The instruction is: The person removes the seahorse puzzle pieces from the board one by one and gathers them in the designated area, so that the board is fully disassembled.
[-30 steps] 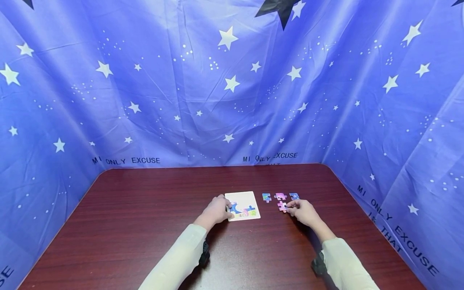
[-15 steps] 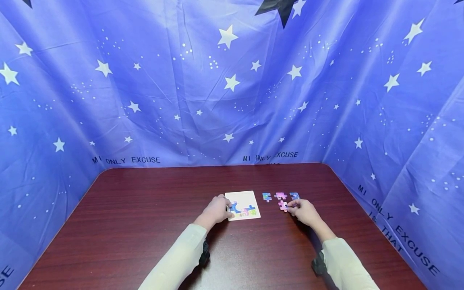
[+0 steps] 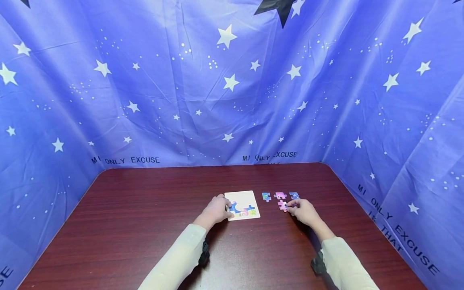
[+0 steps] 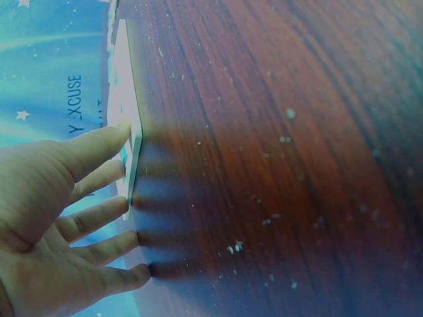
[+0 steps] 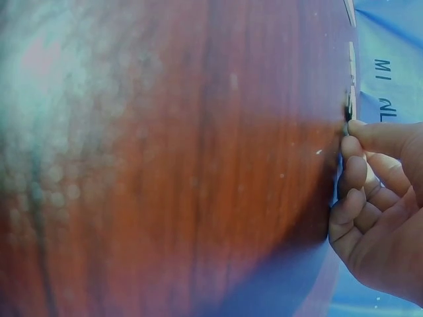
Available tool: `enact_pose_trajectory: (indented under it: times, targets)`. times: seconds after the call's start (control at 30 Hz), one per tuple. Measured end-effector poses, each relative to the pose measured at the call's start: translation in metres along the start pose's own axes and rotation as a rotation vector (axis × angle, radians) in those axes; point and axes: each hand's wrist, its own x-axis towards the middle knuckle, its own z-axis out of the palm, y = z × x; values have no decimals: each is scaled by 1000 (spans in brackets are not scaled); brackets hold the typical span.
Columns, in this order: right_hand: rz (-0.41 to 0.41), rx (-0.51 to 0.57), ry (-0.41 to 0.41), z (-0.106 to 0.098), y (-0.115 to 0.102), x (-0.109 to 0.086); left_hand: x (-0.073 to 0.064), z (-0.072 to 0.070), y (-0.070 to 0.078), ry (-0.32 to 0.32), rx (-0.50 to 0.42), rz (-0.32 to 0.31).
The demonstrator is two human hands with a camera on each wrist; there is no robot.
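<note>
In the head view, my left hand point(image 3: 216, 210) is at the left edge of a square white puzzle board point(image 3: 242, 195). Several blue, pink and yellow-green pieces lie in the board's near part. The left wrist view has the left hand point(image 4: 79, 218) with fairly straight, spread fingers; its thumb rests on the board point(image 4: 122, 79), and lower fingertips reach the table. My right hand point(image 3: 303, 211) pinches a pink puzzle piece point(image 3: 282, 206) between thumb and index finger. That piece is edge-on in the right wrist view, beyond the right hand point(image 5: 377, 198), whose other fingers are curled.
Behind the held piece lie a blue-green puzzle piece point(image 3: 266, 196), a pink puzzle piece point(image 3: 280, 195) and a dark blue puzzle piece point(image 3: 294, 195). All are on the dark red wooden table point(image 3: 163, 193). A blue star-patterned curtain point(image 3: 203, 92) surrounds the table's back and sides.
The pink piece between my right fingers has shifted very slightly and stays near the same spot. My left hand and the board have not visibly moved.
</note>
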Motion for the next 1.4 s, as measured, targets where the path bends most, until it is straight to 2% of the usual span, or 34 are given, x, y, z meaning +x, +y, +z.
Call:
enact_pose_trajectory:
  times: [0.4,1.4]
  targets:
    - [34,-10,-17,1,-1,-1,-1,0,0,4,6,0]
    - [23,-32,-1,1,1,2,-4,-3,1,24,-29,9]
